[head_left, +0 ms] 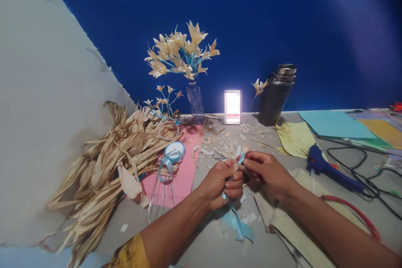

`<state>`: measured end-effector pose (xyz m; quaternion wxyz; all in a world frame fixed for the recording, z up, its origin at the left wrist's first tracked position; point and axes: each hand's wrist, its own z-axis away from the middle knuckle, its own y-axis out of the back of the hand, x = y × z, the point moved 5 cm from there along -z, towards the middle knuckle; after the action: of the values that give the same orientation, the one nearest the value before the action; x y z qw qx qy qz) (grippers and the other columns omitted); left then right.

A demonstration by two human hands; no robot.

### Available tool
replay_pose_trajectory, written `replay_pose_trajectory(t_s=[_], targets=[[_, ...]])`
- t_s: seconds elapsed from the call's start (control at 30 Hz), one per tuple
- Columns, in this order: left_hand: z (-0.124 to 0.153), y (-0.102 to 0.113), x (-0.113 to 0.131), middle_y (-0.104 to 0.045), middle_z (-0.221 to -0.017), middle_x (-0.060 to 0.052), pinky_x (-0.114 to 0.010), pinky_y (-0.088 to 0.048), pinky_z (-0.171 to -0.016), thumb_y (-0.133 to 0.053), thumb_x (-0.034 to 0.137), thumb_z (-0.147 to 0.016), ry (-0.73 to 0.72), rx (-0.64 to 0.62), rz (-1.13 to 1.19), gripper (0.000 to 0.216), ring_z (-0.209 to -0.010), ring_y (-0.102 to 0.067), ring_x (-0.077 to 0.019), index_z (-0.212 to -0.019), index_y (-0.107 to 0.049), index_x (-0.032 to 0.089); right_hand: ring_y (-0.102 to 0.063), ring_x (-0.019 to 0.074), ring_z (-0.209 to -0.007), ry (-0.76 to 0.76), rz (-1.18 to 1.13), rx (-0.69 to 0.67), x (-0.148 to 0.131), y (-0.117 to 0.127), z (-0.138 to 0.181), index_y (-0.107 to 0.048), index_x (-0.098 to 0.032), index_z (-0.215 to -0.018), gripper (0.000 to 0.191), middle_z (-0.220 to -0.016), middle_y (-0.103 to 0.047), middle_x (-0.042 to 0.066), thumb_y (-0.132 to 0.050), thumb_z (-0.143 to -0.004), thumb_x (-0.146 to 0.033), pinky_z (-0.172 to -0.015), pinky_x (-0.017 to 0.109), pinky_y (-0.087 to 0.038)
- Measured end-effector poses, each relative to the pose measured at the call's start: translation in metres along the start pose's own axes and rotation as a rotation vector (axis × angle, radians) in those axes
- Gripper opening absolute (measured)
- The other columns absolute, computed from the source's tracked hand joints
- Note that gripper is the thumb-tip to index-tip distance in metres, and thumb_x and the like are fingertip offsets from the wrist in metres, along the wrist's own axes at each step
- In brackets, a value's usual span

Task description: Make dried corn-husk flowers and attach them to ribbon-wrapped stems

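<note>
Near the middle of the table, my left hand [226, 181] is closed around a light blue ribbon [240, 227], whose tail hangs below the fist and twists down toward the tabletop. My right hand [266, 171] meets it from the right, thumb and fingertips pinching the ribbon's upper end, which pokes up between both hands. Whether a wire or stem is inside the ribbon is hidden by the fingers. Left of the hands, a ribbon roll [174, 152] lies on pink paper [186, 163], with several thin wires [160, 194] close by.
A heap of dried corn husks [116, 163] fills the left side. Husk flowers stand in a clear bottle [194, 98] near the blue wall. A lit screen [233, 106] and a dark flask [278, 96] stand behind. At right lie a blue glue gun [333, 171], cables and coloured paper [336, 124].
</note>
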<state>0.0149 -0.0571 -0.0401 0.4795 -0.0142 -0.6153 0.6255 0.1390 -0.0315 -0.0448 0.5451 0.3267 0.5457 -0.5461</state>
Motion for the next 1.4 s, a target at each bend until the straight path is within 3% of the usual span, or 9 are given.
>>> replay_pose_trajectory(t_s=[0.1, 0.3, 0.63, 0.73, 0.9, 1.1, 1.23, 1.4], targets=[[0.001, 0.0, 0.0, -0.042, -0.059, 0.007, -0.012, -0.011, -0.038, -0.084, 0.028, -0.075, -0.015, 0.019, -0.024, 0.032, -0.041, -0.019, 0.0015, -0.081, -0.056, 0.014, -0.035, 0.0072, -0.047, 0.005, -0.008, -0.022, -0.002, 0.0, 0.001, -0.069, -0.017, -0.073, 0.039, -0.051, -0.046, -0.007, -0.086, -0.068, -0.051, -0.046, 0.022, -0.025], [0.0, 0.005, 0.003, -0.049, -0.055, 0.006, -0.014, -0.012, -0.038, -0.082, 0.029, -0.07, -0.132, 0.182, -0.178, 0.033, -0.038, -0.023, 0.0006, -0.078, -0.051, 0.017, -0.033, 0.0069, -0.045, -0.012, -0.014, -0.015, -0.003, -0.001, 0.003, -0.061, -0.018, -0.064, 0.04, -0.047, -0.044, -0.007, -0.084, -0.069, -0.05, -0.045, 0.023, -0.022], [0.002, 0.007, 0.001, -0.053, -0.049, 0.007, -0.017, -0.026, -0.037, -0.077, 0.031, -0.068, -0.315, 0.403, -0.458, 0.027, -0.035, -0.034, -0.0035, -0.076, -0.054, 0.018, -0.039, 0.0081, -0.048, -0.009, -0.011, 0.149, 0.005, -0.002, 0.004, -0.062, -0.017, -0.062, 0.019, -0.051, -0.051, -0.005, -0.076, -0.062, -0.03, -0.048, 0.024, -0.028], [-0.001, 0.007, -0.001, -0.053, -0.05, 0.007, -0.016, -0.022, -0.036, -0.079, 0.03, -0.067, -0.285, 0.374, -0.37, 0.03, -0.034, -0.031, -0.0023, -0.077, -0.053, 0.019, -0.037, 0.007, -0.046, -0.03, -0.034, 0.145, 0.004, -0.002, 0.006, -0.06, -0.017, -0.059, 0.021, -0.048, -0.048, -0.006, -0.076, -0.06, -0.031, -0.047, 0.022, -0.025], [-0.006, 0.005, -0.002, -0.054, -0.054, 0.006, -0.013, -0.014, -0.035, -0.082, 0.026, -0.064, -0.189, 0.225, -0.159, 0.035, -0.036, -0.024, 0.0003, -0.079, -0.051, 0.018, -0.031, 0.0063, -0.044, -0.061, -0.066, 0.076, -0.001, -0.004, 0.008, -0.066, -0.016, -0.072, 0.027, -0.045, -0.044, -0.008, -0.08, -0.06, -0.037, -0.044, 0.021, -0.018], [-0.005, 0.004, -0.002, -0.056, -0.054, 0.005, -0.013, -0.015, -0.035, -0.08, 0.023, -0.067, -0.204, 0.183, -0.166, 0.033, -0.035, -0.025, 0.0, -0.081, -0.051, 0.018, -0.033, 0.0063, -0.045, 0.058, -0.093, 0.107, -0.008, -0.004, 0.007, -0.058, -0.018, -0.059, 0.043, -0.046, -0.043, -0.008, -0.089, -0.06, -0.048, -0.045, 0.022, -0.023], [-0.005, 0.003, -0.005, -0.056, -0.054, 0.005, -0.012, -0.016, -0.036, -0.081, 0.023, -0.068, -0.211, 0.179, -0.171, 0.033, -0.036, -0.027, -0.0003, -0.081, -0.052, 0.018, -0.034, 0.0064, -0.048, 0.129, -0.099, 0.167, -0.009, -0.002, 0.008, -0.062, -0.016, -0.059, 0.043, -0.05, -0.047, -0.007, -0.091, -0.057, -0.048, -0.047, 0.023, -0.024], [-0.005, 0.005, -0.007, -0.058, -0.057, 0.005, -0.013, -0.022, -0.037, -0.082, 0.026, -0.072, -0.237, 0.143, -0.152, 0.033, -0.036, -0.03, -0.0012, -0.083, -0.053, 0.018, -0.037, 0.0077, -0.05, 0.189, 0.004, 0.187, -0.01, -0.001, 0.011, -0.068, -0.016, -0.066, 0.04, -0.055, -0.053, -0.004, -0.087, -0.065, -0.051, -0.048, 0.024, -0.026]])
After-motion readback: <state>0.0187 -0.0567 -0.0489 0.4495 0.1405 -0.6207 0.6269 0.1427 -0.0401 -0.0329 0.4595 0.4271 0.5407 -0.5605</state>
